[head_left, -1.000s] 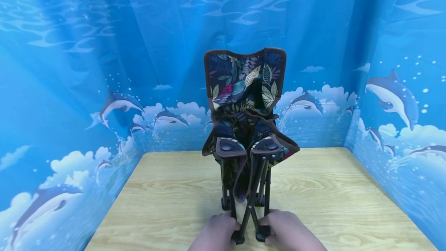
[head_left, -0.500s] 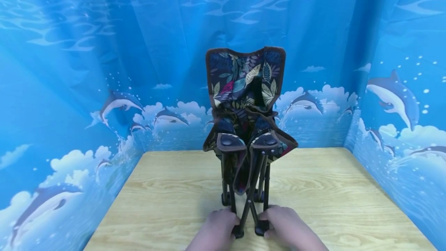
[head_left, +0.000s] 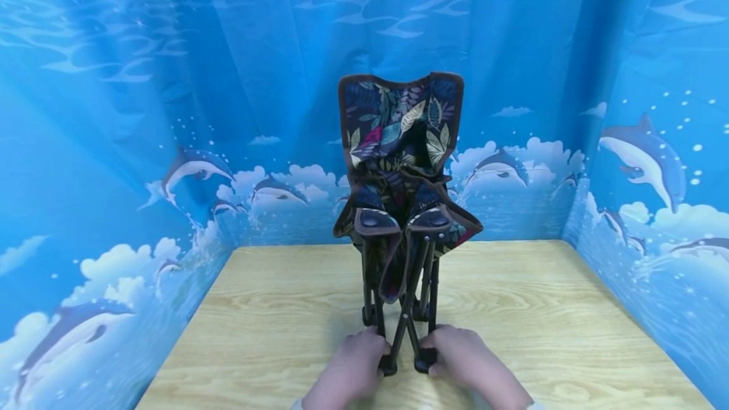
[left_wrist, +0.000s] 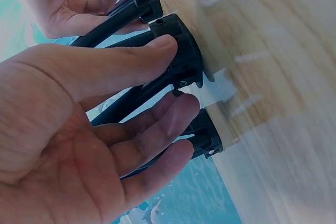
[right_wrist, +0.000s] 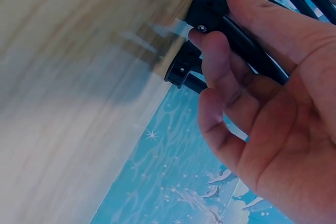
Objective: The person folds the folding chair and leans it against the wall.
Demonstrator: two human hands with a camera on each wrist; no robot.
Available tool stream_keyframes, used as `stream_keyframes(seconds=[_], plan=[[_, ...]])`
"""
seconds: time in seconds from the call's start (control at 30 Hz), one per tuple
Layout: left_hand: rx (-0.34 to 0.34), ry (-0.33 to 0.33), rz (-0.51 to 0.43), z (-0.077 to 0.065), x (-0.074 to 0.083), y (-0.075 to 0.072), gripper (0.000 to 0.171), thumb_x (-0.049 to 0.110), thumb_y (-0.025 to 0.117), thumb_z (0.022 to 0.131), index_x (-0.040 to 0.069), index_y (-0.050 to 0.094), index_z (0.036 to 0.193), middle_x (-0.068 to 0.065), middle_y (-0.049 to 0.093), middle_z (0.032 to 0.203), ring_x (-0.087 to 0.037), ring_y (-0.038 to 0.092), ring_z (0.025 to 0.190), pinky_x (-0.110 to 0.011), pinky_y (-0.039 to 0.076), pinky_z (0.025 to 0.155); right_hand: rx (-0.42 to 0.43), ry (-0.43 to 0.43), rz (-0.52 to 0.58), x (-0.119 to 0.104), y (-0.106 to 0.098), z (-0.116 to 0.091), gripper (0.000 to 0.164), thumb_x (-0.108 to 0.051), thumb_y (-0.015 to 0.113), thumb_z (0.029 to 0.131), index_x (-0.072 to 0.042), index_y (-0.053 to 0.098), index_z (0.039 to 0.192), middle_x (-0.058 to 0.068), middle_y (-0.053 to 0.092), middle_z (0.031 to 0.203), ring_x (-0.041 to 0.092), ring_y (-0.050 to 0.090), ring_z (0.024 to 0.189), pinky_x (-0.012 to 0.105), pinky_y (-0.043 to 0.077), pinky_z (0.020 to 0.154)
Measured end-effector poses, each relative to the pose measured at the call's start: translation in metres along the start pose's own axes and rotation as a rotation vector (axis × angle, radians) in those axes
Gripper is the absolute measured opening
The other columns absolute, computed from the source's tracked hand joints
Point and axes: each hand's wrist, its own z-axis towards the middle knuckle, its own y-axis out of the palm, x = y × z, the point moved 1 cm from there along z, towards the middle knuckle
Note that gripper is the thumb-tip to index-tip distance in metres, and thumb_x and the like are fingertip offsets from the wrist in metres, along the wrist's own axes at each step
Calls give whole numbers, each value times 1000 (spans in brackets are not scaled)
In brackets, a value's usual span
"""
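A small folding chair (head_left: 393,125) with dark leaf-print fabric stands upright, mostly folded, near the middle of the table in the head view. Its black legs cross low at the front. My left hand (head_left: 354,362) grips the front left foot (left_wrist: 185,51); in the left wrist view the thumb lies over it and the fingers curl behind. At the front right foot (head_left: 424,359), my right hand (head_left: 467,359) pinches between thumb and fingers, as the right wrist view also shows. Both back feet (head_left: 369,315) are apart from the hands.
The wood-grain table (head_left: 273,309) stretches out on both sides of the chair. Behind and around it hangs a blue curtain (head_left: 256,81) printed with dolphins and clouds, close to the table's back edge.
The chair has slid a little away from me across the table, with both hands moving forward along with its front feet. Its folded shape looks nearly the same.
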Motion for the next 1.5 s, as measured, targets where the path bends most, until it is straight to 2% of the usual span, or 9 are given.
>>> stream_keyframes(seconds=[0.13, 0.33, 0.47, 0.67, 0.97, 1.17, 1.37, 1.5], plan=[[9, -8, -8, 3, -2, -2, 24, 1, 82, 73, 21, 74, 82, 6, 67, 87, -7, 57, 72, -27, 48, 62, 7, -1, -4, 0, -2, 3, 30, -21, 93, 69, -23, 81, 97, -6, 76, 89, 18, 71, 83, 40, 57, 68], [23, -6, 11, 8, -1, -6, 25, 2, 86, 71, 21, 77, 85, 4, 68, 88, -9, 60, 72, -26, 49, 63, -14, 45, 11, 3, -2, 9, 33, -19, 93, 71, -23, 82, 101, 0, 79, 96, 26, 74, 89, 46, 59, 72], [32, -2, -8, 11, -2, -7, 26, 2, 87, 71, 19, 80, 90, 3, 70, 90, -9, 61, 73, -26, 50, 62, -16, 57, 19, 5, -1, 12, 34, -19, 93, 71, -22, 83, 103, 0, 79, 98, 26, 74, 91, 47, 59, 74], [66, 0, -28, 14, -5, -6, 26, 1, 85, 71, 19, 80, 89, 3, 69, 90, -9, 61, 72, -27, 49, 62, -8, 54, 24, 6, -1, 16, 32, -20, 93, 72, -21, 82, 102, -2, 79, 97, 26, 75, 90, 47, 59, 74], [23, -66, -78, 23, -7, -5, 32, -2, 84, 72, 15, 82, 99, -2, 71, 98, -12, 66, 78, -27, 54, 65, -34, 115, 86, 8, -2, 24, 35, -17, 93, 73, -17, 82, 107, 6, 81, 105, 32, 75, 97, 55, 60, 82], [28, -80, -105, 25, -10, -5, 37, -2, 85, 72, 13, 81, 105, -2, 71, 101, -15, 68, 83, -30, 58, 73, -26, 109, 92, 9, -1, 26, 32, -15, 92, 74, -17, 82, 105, 6, 80, 105, 33, 75, 98, 56, 60, 83], [69, -36, -66, 27, -13, -3, 33, -4, 83, 69, 15, 80, 96, 1, 67, 93, -10, 61, 73, -26, 51, 63, -15, 105, 81, 11, 0, 30, 30, -16, 93, 73, -17, 83, 101, 5, 80, 102, 29, 74, 95, 53, 60, 81], [61, -45, -73, 29, -14, -4, 35, -5, 81, 68, 15, 80, 96, 0, 69, 96, -10, 60, 73, -26, 50, 62, -23, 127, 93, 13, 1, 33, 30, -17, 93, 73, -16, 83, 102, 6, 80, 105, 31, 74, 98, 55, 59, 85]])
